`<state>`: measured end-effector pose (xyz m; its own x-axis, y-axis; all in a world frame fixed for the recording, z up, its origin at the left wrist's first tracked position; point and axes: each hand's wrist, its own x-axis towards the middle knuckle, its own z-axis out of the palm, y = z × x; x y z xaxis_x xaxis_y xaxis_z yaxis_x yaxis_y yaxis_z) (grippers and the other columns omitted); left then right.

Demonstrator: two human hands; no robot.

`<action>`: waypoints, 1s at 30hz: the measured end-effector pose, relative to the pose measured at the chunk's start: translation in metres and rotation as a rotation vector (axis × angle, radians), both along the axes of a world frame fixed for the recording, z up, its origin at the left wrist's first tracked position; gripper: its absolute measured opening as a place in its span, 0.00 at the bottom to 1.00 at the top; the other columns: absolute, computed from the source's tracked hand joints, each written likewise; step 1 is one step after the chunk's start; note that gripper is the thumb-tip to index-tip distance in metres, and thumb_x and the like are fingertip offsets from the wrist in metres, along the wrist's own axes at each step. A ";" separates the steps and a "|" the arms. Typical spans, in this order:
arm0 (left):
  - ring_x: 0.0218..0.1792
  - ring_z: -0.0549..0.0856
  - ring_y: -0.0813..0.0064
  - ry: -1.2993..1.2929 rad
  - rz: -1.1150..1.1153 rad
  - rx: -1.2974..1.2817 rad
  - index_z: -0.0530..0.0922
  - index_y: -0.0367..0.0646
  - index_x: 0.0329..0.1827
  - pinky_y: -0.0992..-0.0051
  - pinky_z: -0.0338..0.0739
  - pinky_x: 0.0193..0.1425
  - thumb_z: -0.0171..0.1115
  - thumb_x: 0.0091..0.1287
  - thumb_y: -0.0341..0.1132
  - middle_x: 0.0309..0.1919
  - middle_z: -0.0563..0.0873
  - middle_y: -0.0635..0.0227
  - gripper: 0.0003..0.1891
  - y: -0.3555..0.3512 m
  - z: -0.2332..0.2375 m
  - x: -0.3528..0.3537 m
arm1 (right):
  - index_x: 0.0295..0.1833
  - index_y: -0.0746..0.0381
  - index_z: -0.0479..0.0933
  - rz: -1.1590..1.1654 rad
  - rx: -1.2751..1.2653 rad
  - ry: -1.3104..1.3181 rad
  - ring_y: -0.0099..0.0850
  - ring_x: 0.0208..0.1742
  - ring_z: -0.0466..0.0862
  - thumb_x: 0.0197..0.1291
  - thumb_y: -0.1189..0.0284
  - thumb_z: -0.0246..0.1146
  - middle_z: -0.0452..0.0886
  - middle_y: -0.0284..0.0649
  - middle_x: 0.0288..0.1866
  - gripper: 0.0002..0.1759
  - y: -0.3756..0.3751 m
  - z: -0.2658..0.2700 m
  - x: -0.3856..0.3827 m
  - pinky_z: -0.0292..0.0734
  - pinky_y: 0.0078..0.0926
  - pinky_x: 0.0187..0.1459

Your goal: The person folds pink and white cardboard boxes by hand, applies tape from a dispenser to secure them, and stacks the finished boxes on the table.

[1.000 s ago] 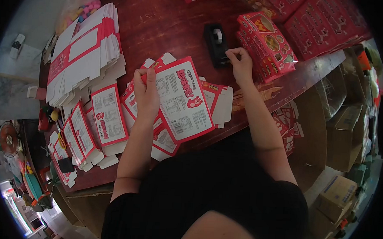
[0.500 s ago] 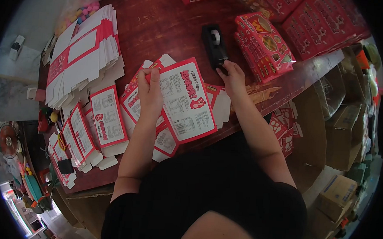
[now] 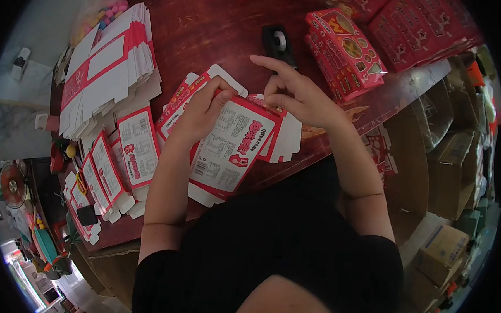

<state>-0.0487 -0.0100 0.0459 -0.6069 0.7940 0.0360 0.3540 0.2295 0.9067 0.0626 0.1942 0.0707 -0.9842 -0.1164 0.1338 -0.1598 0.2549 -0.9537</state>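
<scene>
A red-and-white printed box [image 3: 231, 147] lies tilted in front of me over other flat boxes. My left hand [image 3: 205, 108] is closed on its upper left edge. Near the box's upper right corner is my right hand [image 3: 298, 94], its index finger stretched out and the other fingers curled; whether something small sits between thumb and fingers cannot be made out. Beyond that hand stands a black tape dispenser [image 3: 278, 43] with a roll in it. More flat cartons [image 3: 285, 138] show under and beside the box.
At the left is a tall stack of flat cartons [image 3: 106, 66], with printed boxes [image 3: 138, 146] below it. Wrapped red boxes [image 3: 347, 54] stand at the right, and a larger red pile [image 3: 421, 29] lies behind them. Cardboard boxes [image 3: 441, 254] are on the floor at the right.
My right hand has left the tape dispenser and come toward the box's top edge. The box has shifted left and turned, with my left hand still on it.
</scene>
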 end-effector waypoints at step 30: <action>0.42 0.81 0.77 -0.423 0.855 0.562 0.67 0.43 0.49 0.76 0.79 0.45 0.48 0.72 0.46 0.41 0.79 0.66 0.15 -0.020 -0.025 -0.006 | 0.43 0.65 0.77 -0.733 0.023 -0.238 0.21 0.31 0.74 0.58 0.72 0.61 0.75 0.32 0.28 0.09 0.073 -0.103 -0.034 0.69 0.21 0.35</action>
